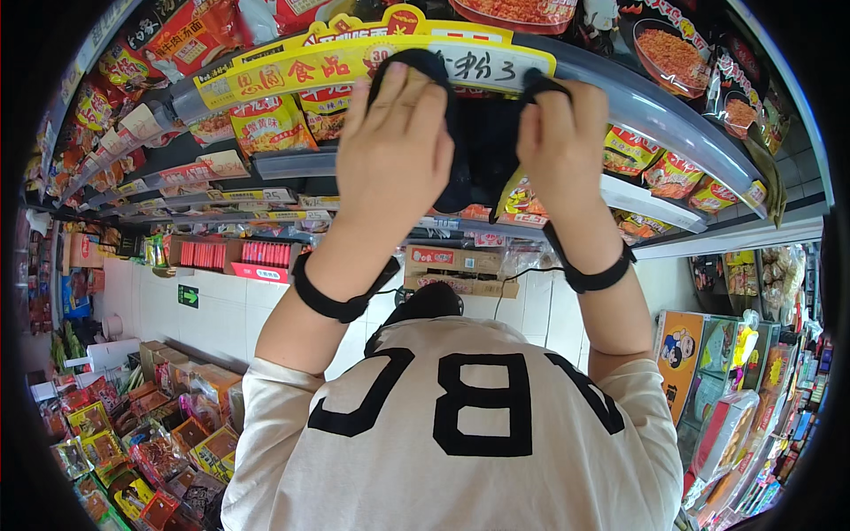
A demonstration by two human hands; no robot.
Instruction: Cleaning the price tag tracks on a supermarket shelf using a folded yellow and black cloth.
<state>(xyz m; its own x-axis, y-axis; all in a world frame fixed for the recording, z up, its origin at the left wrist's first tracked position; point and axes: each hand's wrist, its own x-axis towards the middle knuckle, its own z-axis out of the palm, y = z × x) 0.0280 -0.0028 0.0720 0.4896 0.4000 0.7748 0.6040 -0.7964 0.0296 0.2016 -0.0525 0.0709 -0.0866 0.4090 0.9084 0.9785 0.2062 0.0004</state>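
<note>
A dark cloth [488, 143] hangs in folds between my two hands at the front of a store shelf. My left hand [395, 133] presses the cloth's left part against the yellow and white shelf label strip [292, 70], fingers pointing up. My right hand [564, 139] has its fingers curled on the cloth's right end, by the strip's right end. Each wrist wears a black band. Packets of instant noodles [272, 126] lie on the shelf behind and below the strip. The fingertips of my right hand are partly hidden.
A clear curved shelf edge [671, 113] runs to the right. Lower shelves [192, 169] hold more packets. An open cardboard box [458, 265] stands on the tiled floor, with a dark cable beside it. Packaged snacks [159, 451] fill the lower left; a glass display case [720, 358] stands right.
</note>
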